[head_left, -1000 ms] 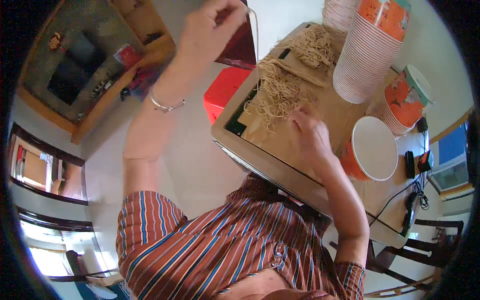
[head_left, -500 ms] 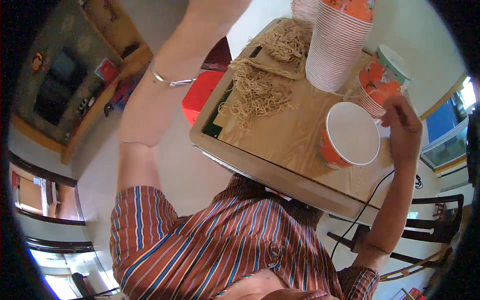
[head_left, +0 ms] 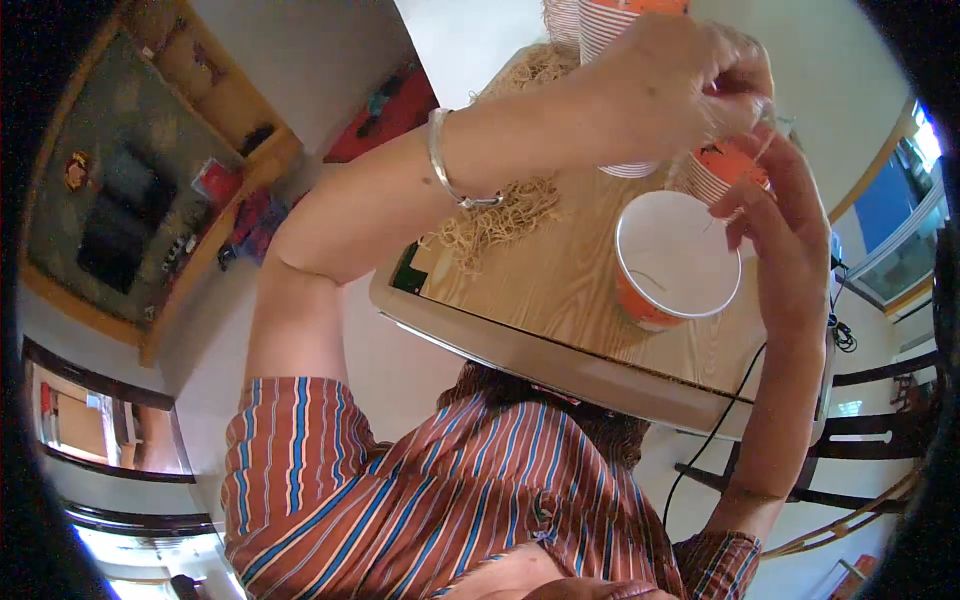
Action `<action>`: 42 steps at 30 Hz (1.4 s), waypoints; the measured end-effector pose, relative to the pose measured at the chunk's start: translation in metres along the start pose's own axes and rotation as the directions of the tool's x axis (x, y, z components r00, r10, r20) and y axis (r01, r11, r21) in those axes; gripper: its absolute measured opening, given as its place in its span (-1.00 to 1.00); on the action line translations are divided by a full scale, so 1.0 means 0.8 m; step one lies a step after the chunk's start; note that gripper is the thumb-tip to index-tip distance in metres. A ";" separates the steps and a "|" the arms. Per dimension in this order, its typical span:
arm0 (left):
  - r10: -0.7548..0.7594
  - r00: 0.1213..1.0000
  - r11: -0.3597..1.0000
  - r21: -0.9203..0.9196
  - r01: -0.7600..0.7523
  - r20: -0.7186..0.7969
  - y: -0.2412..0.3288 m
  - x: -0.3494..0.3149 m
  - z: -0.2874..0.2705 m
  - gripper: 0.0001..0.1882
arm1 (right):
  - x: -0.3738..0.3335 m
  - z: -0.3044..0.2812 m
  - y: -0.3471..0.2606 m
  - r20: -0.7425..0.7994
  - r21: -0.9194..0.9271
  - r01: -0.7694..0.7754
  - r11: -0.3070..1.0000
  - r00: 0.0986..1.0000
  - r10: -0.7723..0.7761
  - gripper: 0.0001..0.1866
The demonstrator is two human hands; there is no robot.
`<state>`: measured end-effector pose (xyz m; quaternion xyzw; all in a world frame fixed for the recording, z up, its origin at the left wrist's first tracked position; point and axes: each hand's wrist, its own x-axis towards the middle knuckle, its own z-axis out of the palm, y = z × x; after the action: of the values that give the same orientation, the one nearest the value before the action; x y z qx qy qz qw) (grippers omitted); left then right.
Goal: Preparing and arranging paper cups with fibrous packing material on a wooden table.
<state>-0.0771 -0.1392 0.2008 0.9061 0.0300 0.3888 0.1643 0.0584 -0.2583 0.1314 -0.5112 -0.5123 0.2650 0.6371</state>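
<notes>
A paper cup [head_left: 680,255] with a white inside and an orange outer wall stands on the wood-grain tabletop, a thin strand lying in it. At its right rim is my right hand [head_left: 785,215], thumb and fingers drawn together; what they pinch is too small to make out. My left hand [head_left: 715,80], with a silver bracelet on its wrist, reaches across above the cup, its fingers curled closed close to the right fingertips. Anything inside its grip is hidden. Tangled tan strands [head_left: 495,225], string-like, lie partly under my left forearm.
A tall stack of paper cups [head_left: 630,15] stands at the back, mostly behind my left hand. Another orange-patterned cup stack [head_left: 725,170] sits behind my right hand. A black cable [head_left: 735,400] hangs over the table's front edge [head_left: 560,355]. Dark chairs [head_left: 870,440] stand at the right.
My left hand has swung from the far left across to the right, above the cup. My right hand has shifted slightly left to the cup's rim. A strand now shows inside the cup.
</notes>
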 end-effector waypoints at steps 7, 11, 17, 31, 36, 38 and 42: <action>0.196 0.980 0.974 0.105 -0.199 0.031 -0.011 -0.001 0.025 -0.87 | 0.010 0.003 -0.007 0.000 0.234 0.049 0.971 0.999 -0.050 -0.58; 0.138 0.989 0.990 0.027 -0.139 0.053 -0.031 -0.024 0.038 -0.86 | 0.005 -0.010 0.022 -0.020 -0.013 0.005 1.000 1.000 -0.005 -0.83; -0.023 0.997 0.991 -0.128 0.032 0.069 -0.052 -0.079 0.061 -0.86 | -0.007 0.000 0.064 0.012 -0.181 0.006 0.984 1.000 -0.004 -0.90; -0.516 0.856 0.741 -0.487 0.463 0.030 -0.095 -0.139 0.069 -0.89 | -0.028 0.014 0.086 -0.076 -0.274 -0.041 0.961 0.997 0.021 -0.97; -0.527 0.841 0.719 -0.464 0.518 0.123 -0.065 -0.129 0.066 -0.62 | -0.035 0.021 0.085 -0.078 -0.178 -0.047 0.983 0.996 0.033 -0.97; -0.521 0.822 0.823 -0.119 0.555 0.231 -0.051 -0.121 0.066 -0.43 | -0.035 0.022 0.085 -0.045 -0.171 0.013 0.985 0.999 -0.021 -0.98; -0.483 0.818 0.758 -0.318 0.569 0.313 -0.042 -0.118 0.070 -0.41 | -0.041 0.030 0.079 -0.002 -0.214 0.075 0.974 0.997 -0.078 -0.97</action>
<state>-0.1000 -0.1402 0.0886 0.8436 0.1873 0.2252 0.4502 0.0371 -0.2562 0.0590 -0.5581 -0.5539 0.1809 0.5908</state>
